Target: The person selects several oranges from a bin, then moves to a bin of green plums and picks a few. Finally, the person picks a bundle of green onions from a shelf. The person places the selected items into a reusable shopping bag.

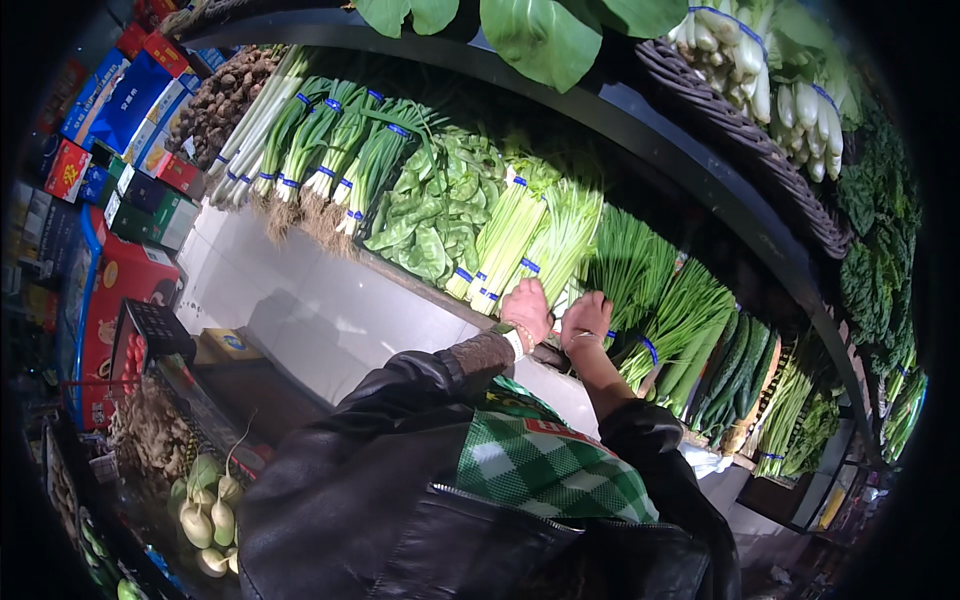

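My left hand, with a watch at the wrist, is at the cut ends of a taped bunch of pale green celery-like stalks. Just right of it, my right hand, wearing a bracelet, is at the base of a bunch of thin dark green chives. The fingers of both hands point away from me and are partly hidden, so their grip does not show. Left of the hands lie more taped stalks, flat green pea pods and spring onions. To the right lie another chive bunch and cucumbers.
A dark shelf edge curves above the display. It carries a wicker basket beside white-stemmed greens. Brown taro-like roots lie far left. Behind on the left are stacked boxes, ginger and pale radishes.
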{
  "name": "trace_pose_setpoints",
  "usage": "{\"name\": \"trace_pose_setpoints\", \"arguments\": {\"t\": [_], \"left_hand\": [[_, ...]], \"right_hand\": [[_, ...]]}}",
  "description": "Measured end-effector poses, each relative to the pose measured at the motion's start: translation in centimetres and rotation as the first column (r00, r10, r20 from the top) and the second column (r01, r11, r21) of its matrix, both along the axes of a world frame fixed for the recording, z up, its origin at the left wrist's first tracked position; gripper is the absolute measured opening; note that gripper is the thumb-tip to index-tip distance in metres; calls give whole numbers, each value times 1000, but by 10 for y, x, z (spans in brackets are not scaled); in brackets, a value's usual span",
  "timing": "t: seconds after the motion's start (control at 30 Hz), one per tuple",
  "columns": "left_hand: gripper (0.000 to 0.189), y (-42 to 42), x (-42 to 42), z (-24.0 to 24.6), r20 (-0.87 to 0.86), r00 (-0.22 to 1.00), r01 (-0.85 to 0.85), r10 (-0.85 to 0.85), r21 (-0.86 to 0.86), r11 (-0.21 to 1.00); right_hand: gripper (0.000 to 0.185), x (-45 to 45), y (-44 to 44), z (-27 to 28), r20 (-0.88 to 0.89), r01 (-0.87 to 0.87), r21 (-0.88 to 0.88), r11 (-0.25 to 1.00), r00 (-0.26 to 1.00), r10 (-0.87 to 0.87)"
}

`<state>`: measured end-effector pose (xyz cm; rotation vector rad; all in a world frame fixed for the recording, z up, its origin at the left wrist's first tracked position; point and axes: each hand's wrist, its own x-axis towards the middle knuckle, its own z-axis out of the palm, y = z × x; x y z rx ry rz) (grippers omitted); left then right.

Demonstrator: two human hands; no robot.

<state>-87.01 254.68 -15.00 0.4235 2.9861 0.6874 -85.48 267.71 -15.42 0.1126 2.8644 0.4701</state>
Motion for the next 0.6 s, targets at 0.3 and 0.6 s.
{"name": "trace_pose_setpoints", "arguments": {"t": [0.3,0.6], "left_hand": [[57,21,-24,63,245,952,-69,-181,753,655],[63,39,-25,36,206,977,-157,54,529,834]], "right_hand": [[40,6,14,-8,148,102,-197,975,986,-74],[44,17,29,-10,-5,-32,-208,978,999,32]]}}
